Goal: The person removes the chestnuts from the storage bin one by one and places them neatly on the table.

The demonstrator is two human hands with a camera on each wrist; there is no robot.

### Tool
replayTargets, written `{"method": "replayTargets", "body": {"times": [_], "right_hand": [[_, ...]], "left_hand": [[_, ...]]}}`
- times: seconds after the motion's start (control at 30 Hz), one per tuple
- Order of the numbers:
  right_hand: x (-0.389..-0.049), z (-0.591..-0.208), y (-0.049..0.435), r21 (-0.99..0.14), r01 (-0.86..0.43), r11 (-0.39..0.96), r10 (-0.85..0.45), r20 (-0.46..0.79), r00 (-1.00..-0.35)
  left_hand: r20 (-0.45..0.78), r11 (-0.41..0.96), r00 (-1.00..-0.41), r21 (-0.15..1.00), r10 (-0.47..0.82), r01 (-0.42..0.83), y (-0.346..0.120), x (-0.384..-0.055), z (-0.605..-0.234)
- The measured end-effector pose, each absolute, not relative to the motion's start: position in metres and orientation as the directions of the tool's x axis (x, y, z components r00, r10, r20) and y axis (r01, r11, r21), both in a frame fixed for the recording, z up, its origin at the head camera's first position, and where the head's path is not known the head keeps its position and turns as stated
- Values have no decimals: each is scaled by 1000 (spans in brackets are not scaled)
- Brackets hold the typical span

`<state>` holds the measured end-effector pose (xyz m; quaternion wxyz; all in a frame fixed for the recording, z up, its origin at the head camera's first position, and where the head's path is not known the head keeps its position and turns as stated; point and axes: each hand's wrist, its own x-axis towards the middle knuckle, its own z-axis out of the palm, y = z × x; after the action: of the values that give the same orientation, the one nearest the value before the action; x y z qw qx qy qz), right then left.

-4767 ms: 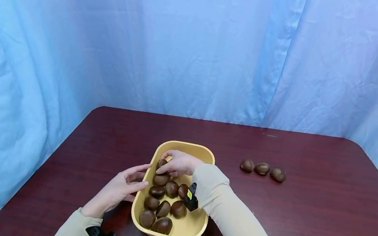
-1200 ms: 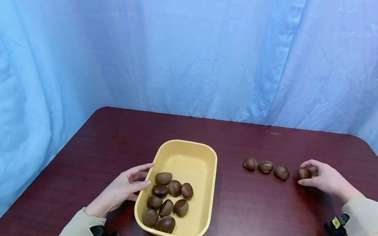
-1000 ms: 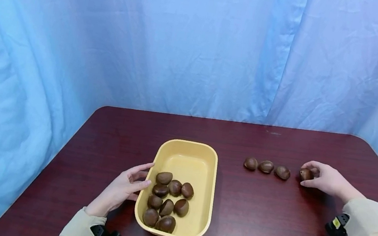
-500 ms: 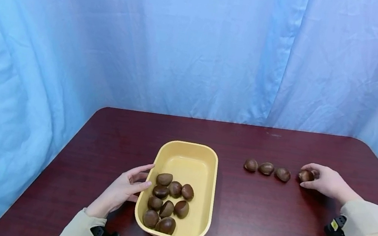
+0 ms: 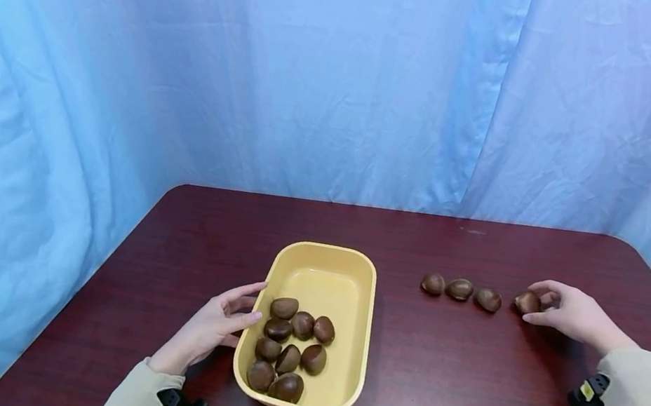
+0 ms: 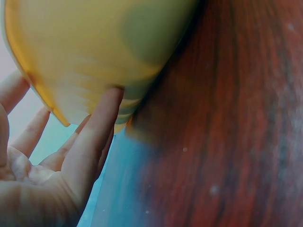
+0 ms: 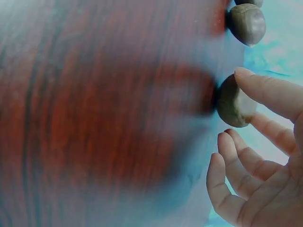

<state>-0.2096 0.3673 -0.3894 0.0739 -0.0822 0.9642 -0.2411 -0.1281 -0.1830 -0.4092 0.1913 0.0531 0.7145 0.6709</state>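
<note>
At the head view's centre, a yellow plastic box (image 5: pixel 367 352) holds several brown chestnuts (image 5: pixel 288 387). My left hand (image 5: pixel 210 327) rests against its left side, fingers fairly straight, with tips at the rim and on the outer wall. In the left wrist view one finger (image 6: pixel 97 137) presses the outside of that wall. Far right, a chestnut (image 5: pixel 526 302) sits on the table at the right end of a row. My right hand (image 5: pixel 576 315) is just to its right, thumb and index finger spread loosely at its edges. The right wrist view has the other fingers apart below it.
Three more chestnuts (image 5: pixel 460 290) lie in the row, left of the one by my right hand. All stand on a dark red wooden table (image 5: pixel 436 391) with rounded far corners. Blue cloth (image 5: pixel 345 78) hangs behind and along both sides.
My right hand has taken a chestnut from the box to the row's right end, turned it there, and in the last half second drawn back slightly rightward. My left hand has stayed at the box.
</note>
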Motion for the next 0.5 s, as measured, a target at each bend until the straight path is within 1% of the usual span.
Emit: {"method": "replayTargets", "body": {"times": [0.27, 0.5], "right_hand": [[-210, -376, 360, -474, -167, 864, -217, -53, -975], [-210, -373, 332, -493, -220, 842, -265, -22, -964]], "left_hand": [[-206, 104, -924, 978, 323, -182, -183, -128, -409], [-203, 105, -923, 978, 326, -178, -183, -128, -409]]}}
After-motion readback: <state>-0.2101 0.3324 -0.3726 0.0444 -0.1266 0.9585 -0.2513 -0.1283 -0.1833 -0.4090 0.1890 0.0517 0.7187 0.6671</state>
